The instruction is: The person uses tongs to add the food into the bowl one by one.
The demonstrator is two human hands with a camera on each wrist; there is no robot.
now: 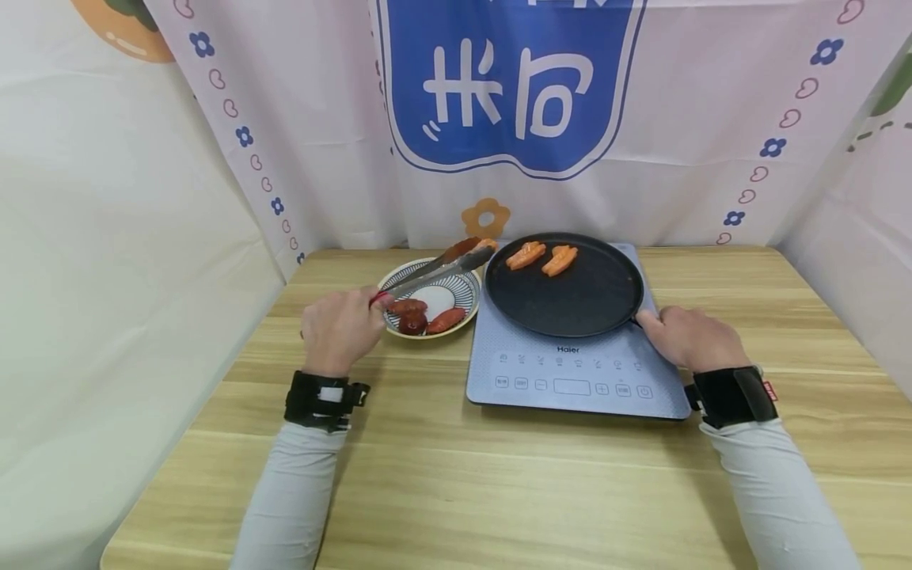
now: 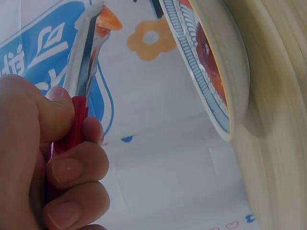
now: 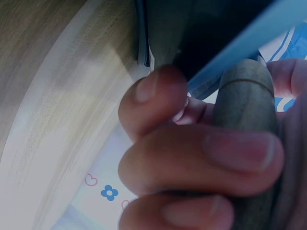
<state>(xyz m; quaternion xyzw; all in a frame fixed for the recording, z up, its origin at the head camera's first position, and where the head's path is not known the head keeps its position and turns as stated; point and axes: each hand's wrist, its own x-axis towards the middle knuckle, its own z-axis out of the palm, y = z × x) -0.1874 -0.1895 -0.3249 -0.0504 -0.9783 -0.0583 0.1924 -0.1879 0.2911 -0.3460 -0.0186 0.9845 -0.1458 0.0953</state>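
Observation:
My left hand grips red-handled tongs, whose tips pinch an orange food piece between the plate and the pan. Beneath the tongs is a patterned plate bearing several reddish-brown sausage-like pieces. A round black flat pan sits on a Haier induction cooktop. Two scored orange pieces lie near the pan's far left edge. Curled around the pan's handle are the fingers of my right hand, at the cooktop's right side.
The wooden table carries the plate on the left and the cooktop right of centre. A printed curtain hangs along the table's back edge, with white cloth at the sides. The cooktop's touch panel faces the near side.

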